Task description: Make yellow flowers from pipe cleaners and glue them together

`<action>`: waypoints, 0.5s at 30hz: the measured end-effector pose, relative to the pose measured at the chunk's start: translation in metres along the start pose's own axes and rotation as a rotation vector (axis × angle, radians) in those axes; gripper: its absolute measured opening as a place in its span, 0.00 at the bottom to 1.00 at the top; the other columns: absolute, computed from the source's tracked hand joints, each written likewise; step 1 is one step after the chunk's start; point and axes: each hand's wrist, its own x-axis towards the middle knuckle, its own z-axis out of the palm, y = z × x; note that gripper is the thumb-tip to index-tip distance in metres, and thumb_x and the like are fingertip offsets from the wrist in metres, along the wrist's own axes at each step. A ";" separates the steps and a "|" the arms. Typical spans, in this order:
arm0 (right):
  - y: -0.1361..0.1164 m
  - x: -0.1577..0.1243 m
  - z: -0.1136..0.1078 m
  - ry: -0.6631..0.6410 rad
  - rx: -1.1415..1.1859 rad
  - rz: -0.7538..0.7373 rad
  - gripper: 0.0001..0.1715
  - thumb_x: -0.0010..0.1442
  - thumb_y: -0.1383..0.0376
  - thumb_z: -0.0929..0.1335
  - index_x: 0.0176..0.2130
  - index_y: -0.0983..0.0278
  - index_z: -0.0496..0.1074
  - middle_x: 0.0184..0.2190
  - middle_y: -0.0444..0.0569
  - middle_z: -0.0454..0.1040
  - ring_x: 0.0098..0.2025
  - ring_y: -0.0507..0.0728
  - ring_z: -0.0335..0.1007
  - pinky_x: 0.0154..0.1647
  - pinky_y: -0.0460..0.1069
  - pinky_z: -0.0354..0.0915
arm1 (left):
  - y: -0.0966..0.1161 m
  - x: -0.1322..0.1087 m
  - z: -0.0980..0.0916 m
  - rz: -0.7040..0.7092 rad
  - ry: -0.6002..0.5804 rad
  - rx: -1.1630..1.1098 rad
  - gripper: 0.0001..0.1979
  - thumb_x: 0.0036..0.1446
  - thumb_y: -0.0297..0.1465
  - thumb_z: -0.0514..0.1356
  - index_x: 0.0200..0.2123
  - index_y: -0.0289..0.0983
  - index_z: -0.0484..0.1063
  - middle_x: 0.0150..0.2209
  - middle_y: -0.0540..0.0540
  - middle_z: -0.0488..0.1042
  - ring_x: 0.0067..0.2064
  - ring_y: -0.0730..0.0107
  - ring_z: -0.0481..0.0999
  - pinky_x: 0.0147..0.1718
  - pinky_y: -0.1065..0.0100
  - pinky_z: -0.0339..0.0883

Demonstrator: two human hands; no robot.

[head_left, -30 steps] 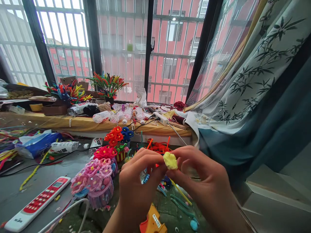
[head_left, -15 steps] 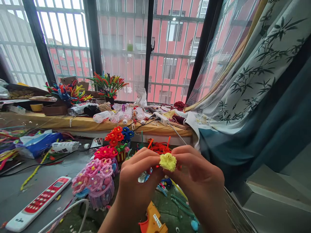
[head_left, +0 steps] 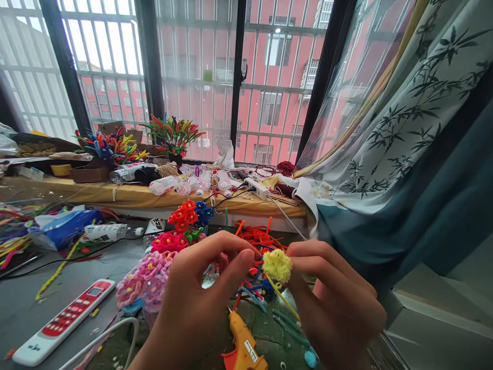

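Note:
My right hand (head_left: 339,303) pinches a fuzzy yellow pipe-cleaner flower (head_left: 277,265) with a thin yellow stem running down from it. My left hand (head_left: 196,303) hovers just left of the flower, fingers curled, fingertips a little apart from it and holding nothing that I can see. Both hands are raised above a green mat (head_left: 265,329) strewn with pipe-cleaner pieces.
An orange glue gun (head_left: 242,347) lies below my hands. Pink and red pipe-cleaner flower baskets (head_left: 148,277) stand to the left, with a white-and-red remote (head_left: 63,321) and a white cable (head_left: 103,336). The window sill (head_left: 127,195) holds bottles, a power strip (head_left: 257,188) and more craft flowers. Curtains (head_left: 416,154) hang on the right.
My left hand has let go of the yellow flower and drawn slightly left and down. The right hand now holds the flower alone, a little further right.

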 end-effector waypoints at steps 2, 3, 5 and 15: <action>0.001 0.000 0.000 -0.035 -0.019 -0.028 0.14 0.56 0.80 0.69 0.27 0.62 0.72 0.25 0.43 0.76 0.24 0.50 0.73 0.24 0.44 0.68 | 0.000 -0.001 -0.001 -0.057 -0.019 -0.046 0.07 0.59 0.30 0.63 0.29 0.40 0.78 0.24 0.51 0.76 0.24 0.74 0.72 0.20 0.74 0.64; 0.002 -0.001 -0.001 -0.056 -0.022 -0.042 0.15 0.55 0.81 0.69 0.28 0.62 0.72 0.25 0.43 0.76 0.24 0.51 0.73 0.25 0.44 0.68 | -0.001 -0.001 -0.001 -0.079 -0.023 -0.058 0.07 0.59 0.31 0.64 0.28 0.40 0.77 0.23 0.51 0.75 0.24 0.74 0.70 0.20 0.74 0.64; 0.004 -0.003 -0.001 -0.090 -0.024 -0.067 0.15 0.55 0.81 0.69 0.29 0.62 0.72 0.26 0.44 0.76 0.25 0.51 0.73 0.26 0.45 0.69 | -0.001 -0.001 -0.001 -0.133 -0.047 -0.075 0.08 0.58 0.33 0.65 0.26 0.39 0.77 0.23 0.50 0.74 0.24 0.73 0.68 0.20 0.74 0.62; 0.001 0.005 -0.001 -0.106 0.063 -0.052 0.14 0.57 0.78 0.69 0.25 0.62 0.74 0.21 0.44 0.76 0.22 0.52 0.73 0.22 0.45 0.69 | 0.001 0.001 -0.007 -0.509 -0.256 -0.359 0.11 0.52 0.39 0.68 0.25 0.37 0.78 0.22 0.48 0.73 0.23 0.72 0.69 0.21 0.74 0.62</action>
